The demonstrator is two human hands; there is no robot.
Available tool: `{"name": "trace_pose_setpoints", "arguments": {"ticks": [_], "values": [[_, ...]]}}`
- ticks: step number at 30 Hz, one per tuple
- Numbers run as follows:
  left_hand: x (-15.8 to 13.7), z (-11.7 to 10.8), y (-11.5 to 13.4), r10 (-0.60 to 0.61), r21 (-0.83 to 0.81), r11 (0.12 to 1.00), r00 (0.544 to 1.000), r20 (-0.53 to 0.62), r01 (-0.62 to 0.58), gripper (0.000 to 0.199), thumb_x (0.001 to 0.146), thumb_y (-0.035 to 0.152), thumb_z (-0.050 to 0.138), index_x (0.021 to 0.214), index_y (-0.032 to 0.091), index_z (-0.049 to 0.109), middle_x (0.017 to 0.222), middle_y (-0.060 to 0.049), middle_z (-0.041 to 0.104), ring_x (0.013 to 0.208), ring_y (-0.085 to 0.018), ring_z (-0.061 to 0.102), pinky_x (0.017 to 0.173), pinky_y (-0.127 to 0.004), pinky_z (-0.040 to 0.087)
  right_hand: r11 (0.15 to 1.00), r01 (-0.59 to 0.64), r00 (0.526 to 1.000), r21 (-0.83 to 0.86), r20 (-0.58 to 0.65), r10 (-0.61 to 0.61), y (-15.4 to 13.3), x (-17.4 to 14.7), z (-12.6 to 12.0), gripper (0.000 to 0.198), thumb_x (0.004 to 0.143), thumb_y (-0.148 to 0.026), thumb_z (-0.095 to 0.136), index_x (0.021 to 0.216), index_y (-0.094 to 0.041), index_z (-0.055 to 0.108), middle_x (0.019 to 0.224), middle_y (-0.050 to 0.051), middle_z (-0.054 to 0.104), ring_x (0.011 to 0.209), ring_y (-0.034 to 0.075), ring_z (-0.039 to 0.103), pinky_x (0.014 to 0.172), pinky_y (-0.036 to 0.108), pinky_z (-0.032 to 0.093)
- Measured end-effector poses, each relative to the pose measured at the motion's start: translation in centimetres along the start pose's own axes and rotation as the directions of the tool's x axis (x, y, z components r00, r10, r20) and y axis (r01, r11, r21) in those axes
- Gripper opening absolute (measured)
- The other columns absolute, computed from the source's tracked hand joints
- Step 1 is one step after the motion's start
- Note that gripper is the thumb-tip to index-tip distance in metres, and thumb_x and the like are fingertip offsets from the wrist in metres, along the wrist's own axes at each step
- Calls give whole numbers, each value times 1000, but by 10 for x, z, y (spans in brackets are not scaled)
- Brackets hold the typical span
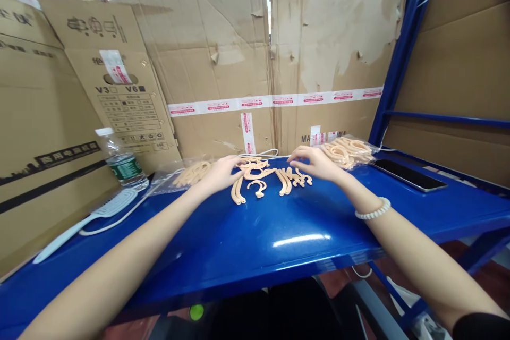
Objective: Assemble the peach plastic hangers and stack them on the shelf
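Note:
Beige plastic pieces that look like folding-hanger parts lie between my hands on the blue table (239, 244). Among them are a hook piece (258, 189), a pair of curved arms (238, 191) at left, another pair of curved arms (283, 180) at right, and a ring-shaped piece (252, 172). My left hand (223, 174) hovers at the left side of the pile, fingers and thumb apart, holding nothing I can see. At the right side my right hand (313, 162) is raised above small notched pieces (299, 177), its fingers loosely bent and apart.
Clear bags of beige parts (346, 152) lie behind my right hand and left of my left hand (193, 174). A phone (410, 174) rests at right. At left are a water bottle (123, 162), a hairbrush (95, 215) and a white cable. Cardboard sheets (215, 74) wall the back.

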State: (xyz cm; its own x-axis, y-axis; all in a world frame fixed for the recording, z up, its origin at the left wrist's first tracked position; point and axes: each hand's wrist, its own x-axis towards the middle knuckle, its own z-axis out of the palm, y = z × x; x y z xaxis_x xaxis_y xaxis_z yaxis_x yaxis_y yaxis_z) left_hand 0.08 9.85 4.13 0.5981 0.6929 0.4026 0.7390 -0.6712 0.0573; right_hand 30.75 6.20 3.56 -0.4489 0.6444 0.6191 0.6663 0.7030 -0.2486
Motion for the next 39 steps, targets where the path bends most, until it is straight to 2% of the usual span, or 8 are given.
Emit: {"name": "trace_pose_setpoints", "arguments": {"ticks": [4,10,14,24,28,31,34,39], "values": [[54,13,1,24,46,998,948,317,-41,32,78,30,57,107,18,64,113,-9,66,103,-24,60,86,-31,45,997,-22,999,-75,-41,19,12,-2,2,21,87,-29,55,82,-15,69,80,7,65,73,17,60,69,29,46],[97,49,11,-14,57,998,893,451,-14,55,68,49,66,114,19,61,116,-8,65,98,-25,61,81,-29,45,992,-27,999,-123,-27,24,18,-3,4,23,88,-30,53,80,-15,69,79,8,66,71,18,60,66,29,45],[107,60,11,-10,48,999,888,459,-14,42,67,45,66,99,18,65,100,-8,68,88,-24,62,76,-30,44,992,-28,999,-121,-35,24,17,-3,3,22,87,-29,53,81,-15,69,79,8,66,73,18,61,66,28,45],[92,44,18,120,-44,992,985,124,-116,26,70,31,64,92,17,64,96,-7,62,94,-24,59,81,-32,44,946,-288,933,150,-179,312,19,-2,8,22,83,-32,56,80,-15,69,78,7,70,73,18,63,67,29,50],[64,23,41,158,-69,985,987,-37,-160,28,75,27,60,102,18,62,114,-8,57,106,-22,54,92,-33,42,647,-480,822,592,45,568,2,0,8,28,81,-41,61,86,-13,64,78,9,69,54,12,58,49,23,49],[29,12,63,229,-53,968,949,-218,-246,38,75,25,61,113,23,59,120,-8,55,111,-25,51,96,-39,41,418,-535,821,735,334,463,-22,0,11,39,81,-52,60,87,-13,63,73,8,68,48,10,57,42,21,46],[-4,6,78,232,-67,962,922,-308,-265,51,75,22,63,125,25,51,124,-8,56,113,-25,51,96,-42,42,474,-510,860,718,440,259,-44,0,19,38,80,-51,63,81,-13,64,62,3,64,42,8,53,37,18,40],[-37,6,75,104,-270,945,954,-282,-183,54,82,33,63,131,24,45,127,-9,58,116,-25,54,96,-39,44,699,-371,919,611,348,184,-63,-3,29,31,78,-43,65,83,-12,67,54,-2,59,40,6,49,37,17,39]]}}
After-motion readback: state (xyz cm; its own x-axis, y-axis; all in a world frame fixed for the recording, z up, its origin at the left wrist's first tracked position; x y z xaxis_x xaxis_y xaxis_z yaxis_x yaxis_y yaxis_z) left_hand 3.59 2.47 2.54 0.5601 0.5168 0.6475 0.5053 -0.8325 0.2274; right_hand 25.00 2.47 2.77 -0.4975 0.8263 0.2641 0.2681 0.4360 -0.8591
